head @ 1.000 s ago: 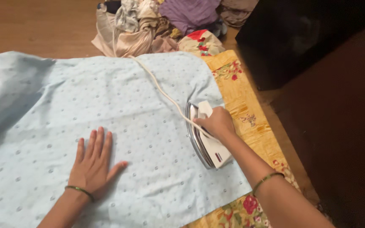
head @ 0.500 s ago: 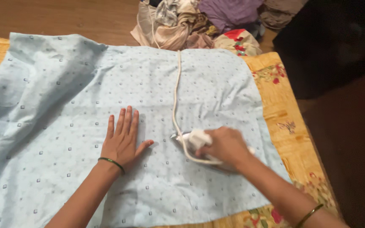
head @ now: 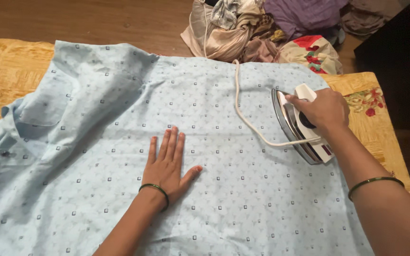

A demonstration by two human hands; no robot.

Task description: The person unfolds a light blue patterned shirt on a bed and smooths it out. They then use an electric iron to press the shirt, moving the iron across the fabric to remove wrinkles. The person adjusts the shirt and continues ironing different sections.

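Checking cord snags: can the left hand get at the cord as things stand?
Probably yes. The left hand lies flat on the shirt, empty, and the cord trails over open cloth just to its right with nothing between; the right hand holds the iron.

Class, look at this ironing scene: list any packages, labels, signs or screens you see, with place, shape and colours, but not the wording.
No packages, signs or screens are in view.
Small dark label panel: on the near end of the white iron under the right hand, a little rectangle with a red touch; its marks are too small to make out.
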